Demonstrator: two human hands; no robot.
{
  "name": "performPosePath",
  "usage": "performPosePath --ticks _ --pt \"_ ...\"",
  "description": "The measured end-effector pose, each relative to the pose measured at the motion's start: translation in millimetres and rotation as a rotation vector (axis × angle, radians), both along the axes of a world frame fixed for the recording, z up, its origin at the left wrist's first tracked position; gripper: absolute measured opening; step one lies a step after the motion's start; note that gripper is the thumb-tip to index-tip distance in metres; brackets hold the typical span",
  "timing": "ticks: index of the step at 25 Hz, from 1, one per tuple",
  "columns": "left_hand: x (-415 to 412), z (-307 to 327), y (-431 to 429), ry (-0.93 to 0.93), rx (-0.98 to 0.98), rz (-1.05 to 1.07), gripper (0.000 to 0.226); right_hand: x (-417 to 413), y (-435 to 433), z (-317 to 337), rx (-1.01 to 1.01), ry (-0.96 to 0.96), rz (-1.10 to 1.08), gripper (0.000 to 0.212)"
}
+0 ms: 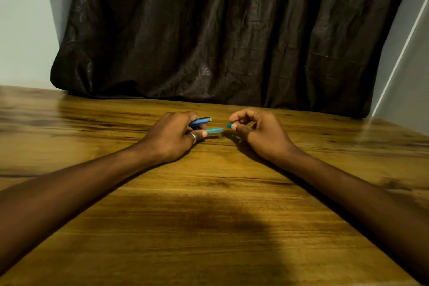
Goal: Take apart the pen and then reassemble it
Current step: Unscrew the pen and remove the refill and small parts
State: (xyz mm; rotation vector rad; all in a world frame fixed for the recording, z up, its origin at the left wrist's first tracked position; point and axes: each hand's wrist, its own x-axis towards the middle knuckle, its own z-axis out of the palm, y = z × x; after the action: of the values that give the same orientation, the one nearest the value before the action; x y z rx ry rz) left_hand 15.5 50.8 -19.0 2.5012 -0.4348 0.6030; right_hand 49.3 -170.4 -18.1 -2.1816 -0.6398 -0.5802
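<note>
A: Nearest the camera there was only bare wooden bench (209, 227) with a shadow across it, and two forearms reaching out over it towards the middle.

B: And at the end of them, the hands. The left hand (173, 138) was curled shut on two pieces at once: a dark blue cap (200, 121) poking out on top, and below it a pale blue barrel (214, 130) pinched at the thumb, with a ring (193, 137) on one finger.

A: Where was the barrel pointing?

B: Its long axis ran roughly left to right, free end aimed straight at the right hand (257, 133). That hand was pinched closed on a small teal end piece (229, 125), with only its tip visible past the thumb.

A: So the two were apart?

B: Just apart. A narrow gap lay between the barrel's open end and the teal piece, which sat slightly higher than the barrel's line. Both hands were low over the bench, near its far half.

A: I would say that gap was everything: whichever way the pen was going, the right hand had to line its piece up along the barrel's axis.

B: Whether it was coming off or going on, I could not tell. Behind them hung a dark curtain (232, 30), with pale wall (23, 30) either side.
</note>
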Motion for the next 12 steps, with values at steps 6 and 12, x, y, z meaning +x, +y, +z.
performPosePath --ticks 6,12 --pt "5.8 1.1 2.3 -0.127 -0.081 0.203 0.022 7.5 1.0 -5.9 -0.401 -0.301 -0.073 0.021" --pt "3.7 2.2 1.9 -0.195 -0.062 0.279 0.023 5.5 19.8 -5.9 -0.525 -0.344 -0.043 0.022"
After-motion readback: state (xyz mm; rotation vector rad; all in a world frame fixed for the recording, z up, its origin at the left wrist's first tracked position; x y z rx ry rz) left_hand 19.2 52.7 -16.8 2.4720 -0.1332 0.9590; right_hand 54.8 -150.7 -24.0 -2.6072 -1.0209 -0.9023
